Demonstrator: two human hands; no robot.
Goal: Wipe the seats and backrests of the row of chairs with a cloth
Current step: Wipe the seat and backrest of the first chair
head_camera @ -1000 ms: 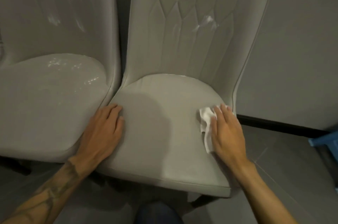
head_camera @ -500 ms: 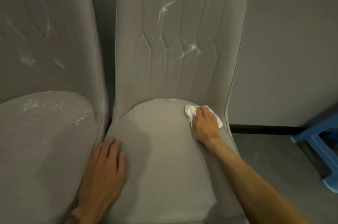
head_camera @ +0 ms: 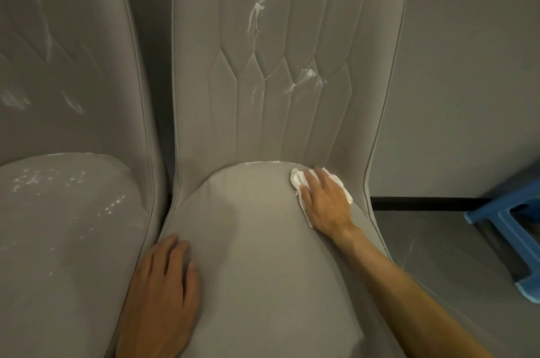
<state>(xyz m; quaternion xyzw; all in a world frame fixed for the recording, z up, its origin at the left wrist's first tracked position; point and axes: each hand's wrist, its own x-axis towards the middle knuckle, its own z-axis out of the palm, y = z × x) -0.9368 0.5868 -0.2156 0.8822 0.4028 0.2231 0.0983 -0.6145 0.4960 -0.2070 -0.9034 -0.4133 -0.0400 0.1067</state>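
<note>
Center frame, right hand (head_camera: pixel 325 202) lies palm-down on a white cloth (head_camera: pixel 298 179), fingers spread flat and pressing it onto the far right part of the seat (head_camera: pixel 263 255), right where seat meets backrest (head_camera: pixel 280 50). Cloth crumpled, sticking out past fingertips and on both sides of the hand. Bare forearm runs down to lower right of the frame. Left hand (head_camera: pixel 163 296) at bottom center-left, flat on the seat's left front edge, fingers relaxed and slightly apart, gripping nothing. Backrest of this grey chair has stitched panels with white smears at upper middle and center right. Second grey chair (head_camera: pixel 67 211) fills left side of the frame, just beside the first one; white specks on its seat, faint streaks on its back. Grey wall (head_camera: pixel 467 80) at right, black baseboard (head_camera: pixel 423 203) under it. Blue stool (head_camera: pixel 514 220) at the right edge on the grey floor (head_camera: pixel 438 240).
</note>
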